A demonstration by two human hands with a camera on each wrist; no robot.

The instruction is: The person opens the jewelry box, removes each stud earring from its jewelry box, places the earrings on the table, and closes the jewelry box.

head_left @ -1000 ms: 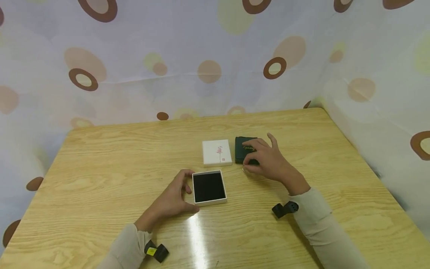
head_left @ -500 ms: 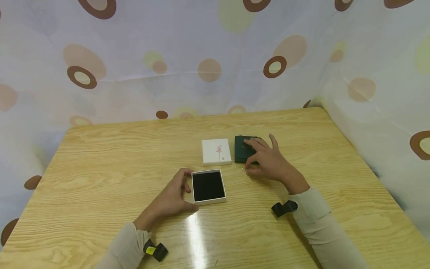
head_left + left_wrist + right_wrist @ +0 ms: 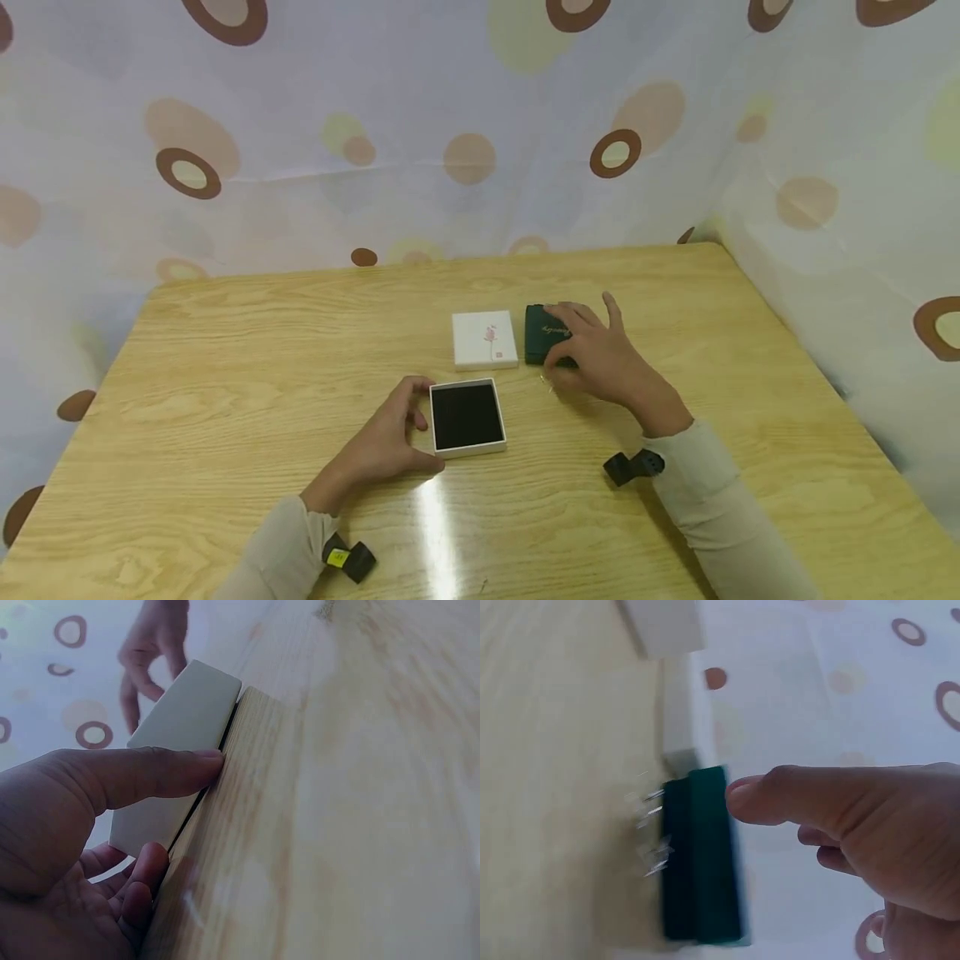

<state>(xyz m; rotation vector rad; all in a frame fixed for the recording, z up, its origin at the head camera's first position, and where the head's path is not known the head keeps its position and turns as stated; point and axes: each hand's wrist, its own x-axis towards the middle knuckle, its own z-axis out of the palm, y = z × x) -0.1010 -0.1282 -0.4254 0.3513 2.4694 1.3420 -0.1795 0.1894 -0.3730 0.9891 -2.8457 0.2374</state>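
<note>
My left hand (image 3: 382, 437) holds the left side of an open white box (image 3: 471, 451) with a black lining, thumb at the near corner and fingers at the far one. In the left wrist view the thumb lies along the box's white wall (image 3: 191, 705). My right hand (image 3: 600, 358) pinches a thin, shiny silvery piece of jewellery (image 3: 547, 382) between thumb and forefinger, other fingers spread. The right wrist view shows bright, blurred silvery bits (image 3: 654, 859) beside the green case; their exact kind I cannot tell. Partly behind the right hand lies a dark green case (image 3: 542, 337) with gold lettering.
A white lid (image 3: 476, 337) with a pink flower print lies just beyond the open box, left of the green case. All this sits on a wood-grain table (image 3: 262, 367). A patterned curtain (image 3: 405, 100) stands behind the table and along its right side.
The silvery piece shifts slightly below the right fingertips, and the right hand moves very little. The left hand and the open box stay in place.
</note>
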